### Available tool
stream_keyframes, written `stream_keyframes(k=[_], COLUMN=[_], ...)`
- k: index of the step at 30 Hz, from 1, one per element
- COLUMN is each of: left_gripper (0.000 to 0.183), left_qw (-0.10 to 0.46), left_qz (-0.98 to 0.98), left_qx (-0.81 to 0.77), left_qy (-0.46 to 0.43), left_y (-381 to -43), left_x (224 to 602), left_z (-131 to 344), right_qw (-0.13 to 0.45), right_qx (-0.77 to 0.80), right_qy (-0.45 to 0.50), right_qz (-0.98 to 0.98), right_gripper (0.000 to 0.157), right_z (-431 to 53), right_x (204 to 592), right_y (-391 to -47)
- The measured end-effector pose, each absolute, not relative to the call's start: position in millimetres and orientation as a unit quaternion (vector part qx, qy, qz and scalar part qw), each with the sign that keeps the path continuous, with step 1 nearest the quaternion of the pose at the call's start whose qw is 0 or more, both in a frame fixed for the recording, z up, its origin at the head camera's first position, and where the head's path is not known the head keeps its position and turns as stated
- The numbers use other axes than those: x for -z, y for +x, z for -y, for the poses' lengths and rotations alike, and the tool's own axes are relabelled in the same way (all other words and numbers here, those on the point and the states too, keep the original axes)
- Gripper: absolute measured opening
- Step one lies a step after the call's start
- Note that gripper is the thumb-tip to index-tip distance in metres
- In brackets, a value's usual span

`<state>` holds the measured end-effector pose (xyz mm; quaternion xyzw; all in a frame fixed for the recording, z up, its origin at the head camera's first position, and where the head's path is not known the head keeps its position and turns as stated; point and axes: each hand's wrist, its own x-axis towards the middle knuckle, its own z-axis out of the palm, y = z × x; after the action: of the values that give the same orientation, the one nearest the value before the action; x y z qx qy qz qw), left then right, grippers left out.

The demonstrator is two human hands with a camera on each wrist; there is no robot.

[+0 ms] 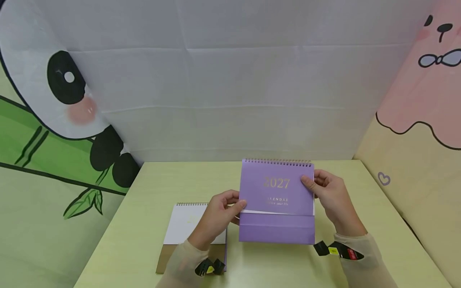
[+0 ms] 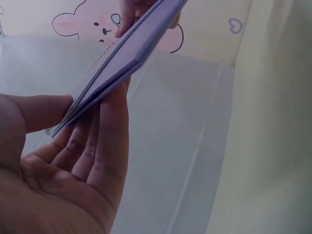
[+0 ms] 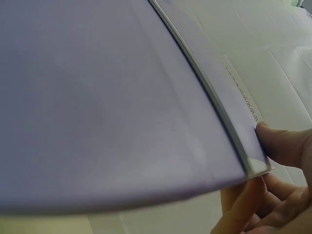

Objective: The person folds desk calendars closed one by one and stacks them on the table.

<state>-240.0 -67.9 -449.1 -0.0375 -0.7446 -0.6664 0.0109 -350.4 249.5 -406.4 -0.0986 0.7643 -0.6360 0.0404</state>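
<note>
A purple 2027 desk calendar [image 1: 276,196] with a spiral binding along its top is held up over the table, its cover facing the head camera. My left hand [image 1: 221,216] pinches its left edge, thumb in front and fingers behind. On the opposite edge, higher up, my right hand [image 1: 333,200] pinches it the same way. In the left wrist view the calendar [image 2: 122,66] is seen edge-on between thumb and fingers. The right wrist view shows the purple base flap of the calendar [image 3: 107,107] up close, with the right thumb near the spiral.
A second spiral desk calendar [image 1: 183,224], white with a brown base, lies on the pale yellow table [image 1: 119,248] under the left forearm, a purple edge showing at its right. A white cloth wall [image 1: 234,100] stands behind, with cartoon-printed panels on both sides.
</note>
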Motion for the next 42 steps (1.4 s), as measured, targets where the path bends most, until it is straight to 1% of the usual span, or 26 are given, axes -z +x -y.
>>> stream_keyframes(k=[5,17,29,42], left_gripper=[0.029,0.033,0.032,0.031], left_qw=[0.009,0.001,-0.010,-0.023], left_qz=[0.743,0.737,0.730,0.714], left_qx=[0.669,0.675,0.682,0.698], left_qy=[-0.036,-0.035,-0.040,-0.040], left_y=[-233.3,-223.7,-219.5,-224.2], left_x=[450.3,454.8,461.1,468.9], left_z=[70.3,72.7,70.1,75.8], right_qw=[0.057,0.070,0.078,0.092], right_qx=[0.629,0.595,0.595,0.575], right_qy=[-0.098,-0.098,-0.090,-0.075], right_qz=[-0.769,-0.795,-0.795,-0.809], right_gripper=[0.033,0.042,0.040,0.039], right_z=[-247.8,-248.0,-248.3,-243.1], right_x=[408.5,415.1,419.3,418.7], right_y=[-347.8,-339.8,-336.3,-345.4])
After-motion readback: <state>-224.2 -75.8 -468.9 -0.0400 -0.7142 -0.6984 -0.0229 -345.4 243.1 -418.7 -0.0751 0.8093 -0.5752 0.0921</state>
